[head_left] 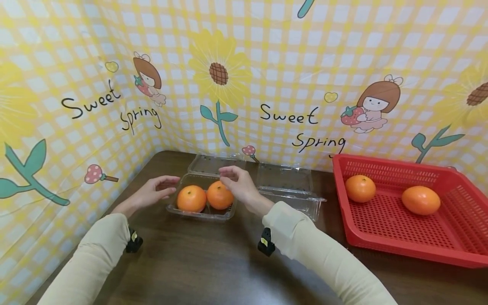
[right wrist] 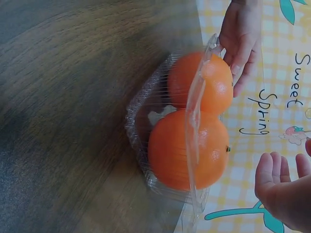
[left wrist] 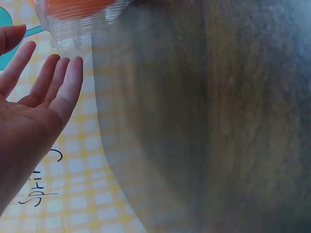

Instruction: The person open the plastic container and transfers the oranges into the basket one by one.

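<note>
Two oranges, a left one (head_left: 191,198) and a right one (head_left: 220,196), sit side by side in a clear plastic clamshell box (head_left: 202,216) whose lid (head_left: 213,164) is folded back. My left hand (head_left: 153,191) is by the box's left edge, fingers loosely bent and holding nothing; the left wrist view shows its fingertips (left wrist: 75,65) just short of the box wall (left wrist: 80,29). Over the right orange hovers my right hand (head_left: 241,188). The right wrist view shows that hand (right wrist: 286,194) apart from the oranges, its fingers loosely extended with nothing in them.
A second clear clamshell box (head_left: 286,180) lies with its lid back, just right of the first. Farther right stands a red plastic basket (head_left: 343,212) holding one orange (head_left: 360,189) and another (head_left: 421,200). Checked cloth (head_left: 267,76) walls the dark wooden table (head_left: 198,262) at back and left.
</note>
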The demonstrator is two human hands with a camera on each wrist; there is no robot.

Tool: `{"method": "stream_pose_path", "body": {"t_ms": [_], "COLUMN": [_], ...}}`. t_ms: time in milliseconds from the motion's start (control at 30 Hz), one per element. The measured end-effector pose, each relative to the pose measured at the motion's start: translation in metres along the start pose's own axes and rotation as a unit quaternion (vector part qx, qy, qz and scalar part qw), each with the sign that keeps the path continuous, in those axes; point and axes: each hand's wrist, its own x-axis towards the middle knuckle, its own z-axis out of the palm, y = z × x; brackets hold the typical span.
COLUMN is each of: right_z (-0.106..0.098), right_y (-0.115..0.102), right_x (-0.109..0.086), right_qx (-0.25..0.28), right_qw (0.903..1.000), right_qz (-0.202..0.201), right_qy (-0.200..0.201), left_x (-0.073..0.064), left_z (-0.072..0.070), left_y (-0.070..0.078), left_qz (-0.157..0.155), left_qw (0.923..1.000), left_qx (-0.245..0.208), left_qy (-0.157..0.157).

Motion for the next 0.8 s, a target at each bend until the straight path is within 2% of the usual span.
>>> {"method": "stream_pose_path", "body": {"t_ms": [133,400,467,800], "right_z": [0.001,0.003,0.003,0.003], "right_y": [0.002,0.003,-0.004,0.007], "right_x": [-0.001,-0.002,-0.008,0.004], "right_qx": [-0.010,-0.011,-0.012,-0.031], "right_qw": [0.9999,0.9999,0.9999,0.9993], "right_qz": [-0.003,-0.006,-0.005,-0.016], "right_qy": [-0.005,-0.006,-0.005,0.011], "left_x": [-0.001,-0.002,-0.001,0.001], "left_z": [0.001,0.002,0.002,0.003], "left_y": [-0.003,-0.006,-0.006,-0.005], "left_qz": [-0.005,-0.015,-0.021,-0.049], "left_qw": [0.9999,0.9997,0.9995,0.9978], "left_qx": [-0.014,-0.004,-0.003,-0.024], "left_qy": [-0.008,-0.019,-0.022,-0.037]}}
